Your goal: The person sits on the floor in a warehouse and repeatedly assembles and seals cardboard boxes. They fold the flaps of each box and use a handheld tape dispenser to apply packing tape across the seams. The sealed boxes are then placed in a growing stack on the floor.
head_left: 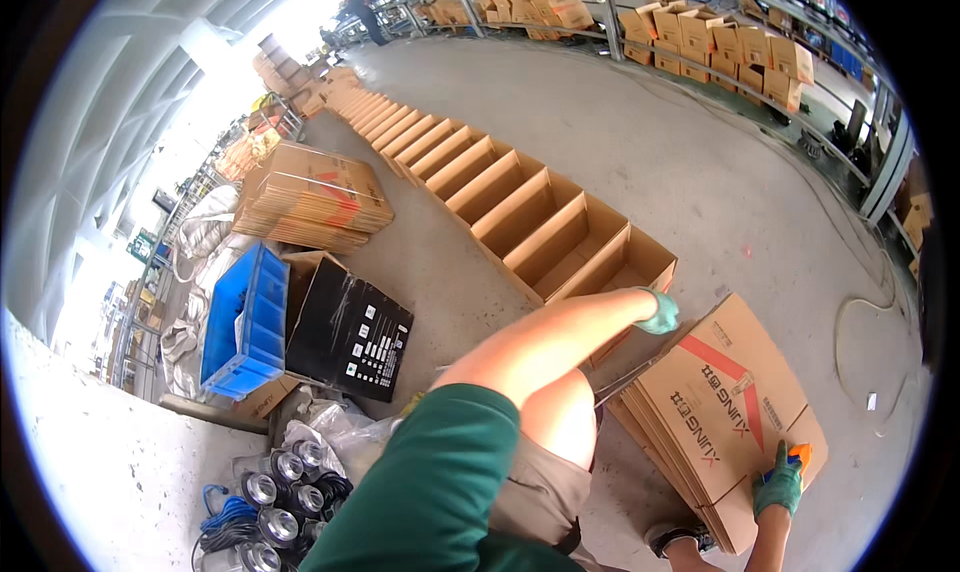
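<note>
My left hand, in a green glove, is at the near end of a long row of open cardboard boxes. Its fingers look curled beside the nearest box; whether they hold anything is hidden. To the right, a tilted stack of flattened cardboard boxes with red and black print lies by my foot, with a thin strap at its left side. My right hand, also green-gloved, rests on the stack's lower right part. It is closed around a small orange-and-blue tool, partly covered by the fingers.
Left stand a blue plastic crate, a black carton and a strapped bundle of flat boxes. Metal-topped cylindrical parts with cables sit at lower left. A rack with cartons runs along the back; a hose lies right.
</note>
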A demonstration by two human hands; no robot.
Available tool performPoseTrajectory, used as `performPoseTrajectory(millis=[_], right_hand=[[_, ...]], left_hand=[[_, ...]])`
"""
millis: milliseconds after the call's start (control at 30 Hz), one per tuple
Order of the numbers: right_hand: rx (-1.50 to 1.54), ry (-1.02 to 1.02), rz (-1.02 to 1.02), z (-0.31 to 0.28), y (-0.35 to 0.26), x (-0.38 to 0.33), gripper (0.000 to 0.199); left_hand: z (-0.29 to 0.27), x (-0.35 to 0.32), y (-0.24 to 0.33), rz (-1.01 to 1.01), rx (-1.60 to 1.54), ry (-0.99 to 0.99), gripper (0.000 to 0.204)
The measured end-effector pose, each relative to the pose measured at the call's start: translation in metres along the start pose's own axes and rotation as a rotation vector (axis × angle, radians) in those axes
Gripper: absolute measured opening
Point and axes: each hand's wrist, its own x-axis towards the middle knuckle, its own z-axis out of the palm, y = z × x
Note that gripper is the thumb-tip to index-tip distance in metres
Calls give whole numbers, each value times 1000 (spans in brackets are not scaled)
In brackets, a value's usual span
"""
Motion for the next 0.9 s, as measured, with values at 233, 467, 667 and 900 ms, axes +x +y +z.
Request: performPoseTrajectory(millis=[233,467,667,900], right_hand=[[167,158,12,11,44,9,52],[1207,-29,313,67,85,39,25],[1276,4,276,57,78,34,21],[165,213,-95,-31,64,-16,32]], left_hand=[[38,75,96,106,584,-25,50],[32,54,89,-230,-18,235,51],[10,31,93,-174,-783,595,57],[-65,-67,62,-103,-957,891,42]])
